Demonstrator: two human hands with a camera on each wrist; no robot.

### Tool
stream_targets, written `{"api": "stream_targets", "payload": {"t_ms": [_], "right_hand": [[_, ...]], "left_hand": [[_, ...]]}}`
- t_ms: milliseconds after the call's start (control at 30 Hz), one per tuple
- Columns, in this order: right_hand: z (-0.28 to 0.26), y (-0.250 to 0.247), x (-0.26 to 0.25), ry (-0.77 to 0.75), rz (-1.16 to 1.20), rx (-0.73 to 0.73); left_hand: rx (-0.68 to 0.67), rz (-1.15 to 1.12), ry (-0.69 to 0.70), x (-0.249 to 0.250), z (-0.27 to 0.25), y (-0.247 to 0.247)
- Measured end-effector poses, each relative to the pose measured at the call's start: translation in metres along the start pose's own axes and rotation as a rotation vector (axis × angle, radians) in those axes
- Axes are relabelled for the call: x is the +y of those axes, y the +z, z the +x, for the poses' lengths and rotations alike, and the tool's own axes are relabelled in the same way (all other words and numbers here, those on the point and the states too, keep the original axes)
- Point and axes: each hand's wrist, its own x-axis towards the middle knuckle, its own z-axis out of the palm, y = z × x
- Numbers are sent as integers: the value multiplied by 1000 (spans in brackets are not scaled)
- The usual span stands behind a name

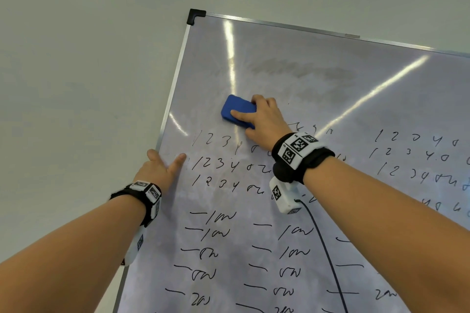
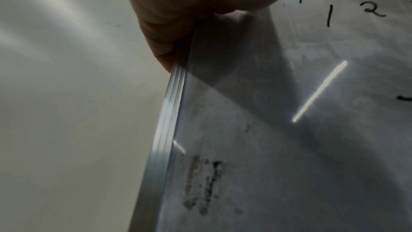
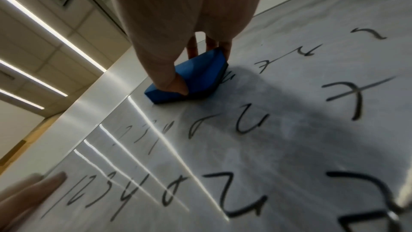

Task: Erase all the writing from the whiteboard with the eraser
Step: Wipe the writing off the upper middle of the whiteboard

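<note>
A whiteboard (image 1: pixel 318 89) with an aluminium frame hangs on a pale wall. Black handwritten digits (image 1: pixel 218 162) and scribbles fill its lower part; the top band is wiped, with grey smears. My right hand (image 1: pixel 262 119) grips a blue eraser (image 1: pixel 237 109) and presses it flat on the board just above the top row of digits. In the right wrist view the thumb and fingers pinch the blue eraser (image 3: pixel 196 80) from both sides. My left hand (image 1: pixel 162 168) holds the board's left frame edge (image 2: pixel 169 112), thumb on the board face and fingers wrapped behind.
A black corner cap (image 1: pixel 194 16) marks the board's top left corner. A dark cable (image 1: pixel 328 256) hangs from the right wrist camera across the board. More columns of writing (image 1: pixel 417 157) run to the right. Ceiling light strips (image 3: pixel 44 29) show in the right wrist view.
</note>
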Motion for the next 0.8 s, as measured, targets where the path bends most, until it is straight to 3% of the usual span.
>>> {"api": "stream_targets", "payload": {"t_ms": [100,233,400,533,700,800], "right_hand": [[-1,-3,2,-69,-35,-46],[5,-9,4,25,-28,33],[5,-7,-9,-106,-110,-94],[7,-16,6,35,-39,9],[-3,-6,-2,-104,-95,-100],[-1,-12,14,1,-20,-1]], "left_hand": [[-2,7,-1,1,-1,0],[-8,25,-3,0,0,1],[-9,5,-1,2,-1,-1],[-4,6,0,1,-1,0],[-5,4,-1,1,-1,0],[-4,7,-5,2,-1,0]]}}
